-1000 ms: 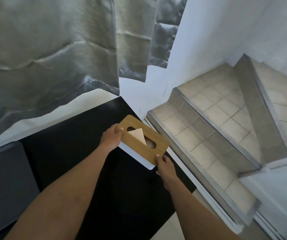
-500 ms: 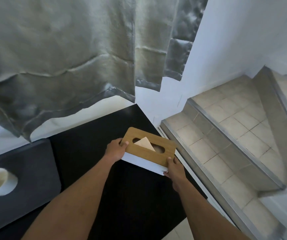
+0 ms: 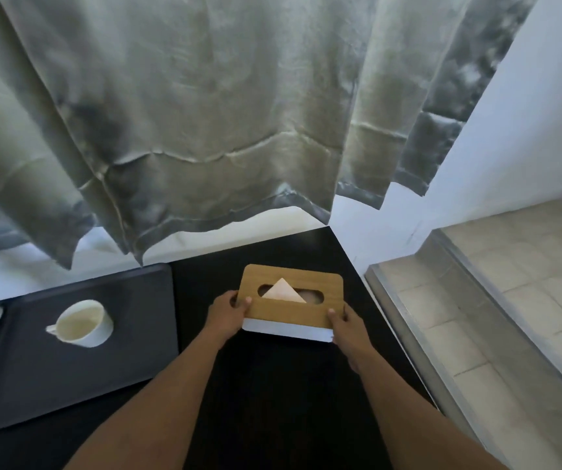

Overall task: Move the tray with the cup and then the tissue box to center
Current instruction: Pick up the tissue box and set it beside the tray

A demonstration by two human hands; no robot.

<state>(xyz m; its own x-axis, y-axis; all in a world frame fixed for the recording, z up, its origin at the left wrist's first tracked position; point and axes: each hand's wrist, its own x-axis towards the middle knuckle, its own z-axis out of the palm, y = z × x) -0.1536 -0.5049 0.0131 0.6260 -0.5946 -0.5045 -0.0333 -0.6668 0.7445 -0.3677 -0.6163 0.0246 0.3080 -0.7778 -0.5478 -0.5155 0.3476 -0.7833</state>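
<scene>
A: How was the box (image 3: pixel 292 301) lined up?

B: Long axis was laid left to right, slot faced up, a tissue (image 3: pixel 283 290) poked out as a peak. It was gripped at both ends: left hand (image 3: pixel 228 313) clamped on the left end, right hand (image 3: pixel 347 325) on the right.

A: And where?

B: On the black table (image 3: pixel 272 385), near its right edge, just right of the tray (image 3: pixel 28 385) with the cup (image 3: pixel 84 323). Curtain (image 3: pixel 205 113) was hung behind, tiled steps (image 3: pixel 496 300) at right. Wooden lid, white base.
</scene>
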